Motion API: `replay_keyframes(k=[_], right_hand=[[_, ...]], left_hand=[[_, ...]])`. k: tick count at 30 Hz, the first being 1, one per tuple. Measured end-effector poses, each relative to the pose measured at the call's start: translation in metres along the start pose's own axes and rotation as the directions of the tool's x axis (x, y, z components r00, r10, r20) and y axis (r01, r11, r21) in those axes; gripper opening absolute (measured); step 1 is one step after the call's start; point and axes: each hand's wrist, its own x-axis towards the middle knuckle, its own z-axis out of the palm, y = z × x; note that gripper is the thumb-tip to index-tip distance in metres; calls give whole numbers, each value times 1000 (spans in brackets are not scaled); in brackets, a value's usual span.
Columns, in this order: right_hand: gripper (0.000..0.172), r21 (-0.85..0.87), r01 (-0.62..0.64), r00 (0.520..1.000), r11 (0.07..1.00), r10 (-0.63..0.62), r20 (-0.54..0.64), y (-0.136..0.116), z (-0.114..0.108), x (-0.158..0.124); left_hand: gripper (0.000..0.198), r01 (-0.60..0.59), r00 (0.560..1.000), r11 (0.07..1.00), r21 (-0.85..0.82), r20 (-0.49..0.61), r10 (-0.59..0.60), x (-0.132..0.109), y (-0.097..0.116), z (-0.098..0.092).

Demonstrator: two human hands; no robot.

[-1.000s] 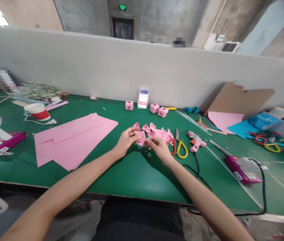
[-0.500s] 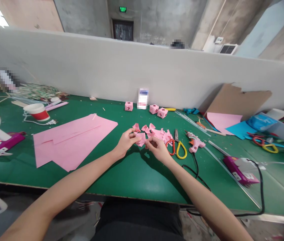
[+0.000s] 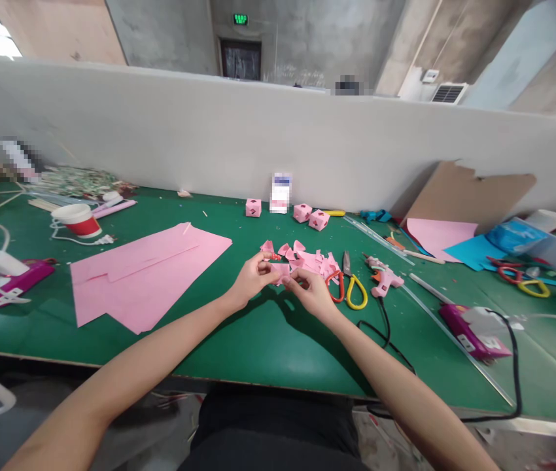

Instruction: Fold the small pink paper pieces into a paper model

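Observation:
Between my two hands is a small piece of pink paper (image 3: 280, 269), pinched at its left side by my left hand (image 3: 254, 278) and at its right side by my right hand (image 3: 307, 288). Its lower part is partly hidden by my fingers. Just beyond lie pink paper scraps (image 3: 314, 261) and several small curled pink pieces (image 3: 292, 249). Scissors (image 3: 348, 281) with one red and one yellow handle rest to the right of my right hand. Farther right lies a pink glue gun (image 3: 383, 278) with a black cord.
Pink paper sheets (image 3: 145, 281) lie to the left, near a paper cup (image 3: 78, 221). Three pink paper cubes, one a left cube (image 3: 253, 208), stand at the back near the partition (image 3: 184, 131). Purple power strips, such as the right one (image 3: 474, 333), sit on both sides.
The pink paper has been turned, showing a narrower face now. My right fingers have closed in on its right side. The view has shifted slightly.

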Motion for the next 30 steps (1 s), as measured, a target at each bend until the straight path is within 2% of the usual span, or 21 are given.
replay_keyframes(k=[4, 7, 14, 18, 24, 30], right_hand=[[34, 136, -84, 996, 987, 84, 4, 1, 0, 3], [38, 232, -103, 992, 967, 117, -47, 4, 0, 5], [38, 305, -119, 986, 945, 148, -73, 4, -2, 4], [36, 294, -104, 987, 950, 134, -84, 2, -1, 3], [30, 199, -21, 991, 980, 47, -128, 1, -2, 2], [29, 150, -22, 988, 989, 45, -148, -2, -4, 2]], left_hand=[[43, -11, 1000, 1000, 22, 1, 11, 0, -1, -1], [44, -14, 1000, 1000, 15, 8, 14, -1, -3, 0], [49, -67, 998, 996, 60, 8, 66, -4, -2, 4], [49, -78, 997, 993, 83, 13, 77, -4, -4, 4], [52, -86, 996, 990, 108, 11, 85, -3, -6, 4], [56, -75, 997, 994, 79, 19, 73, -2, -6, 4]])
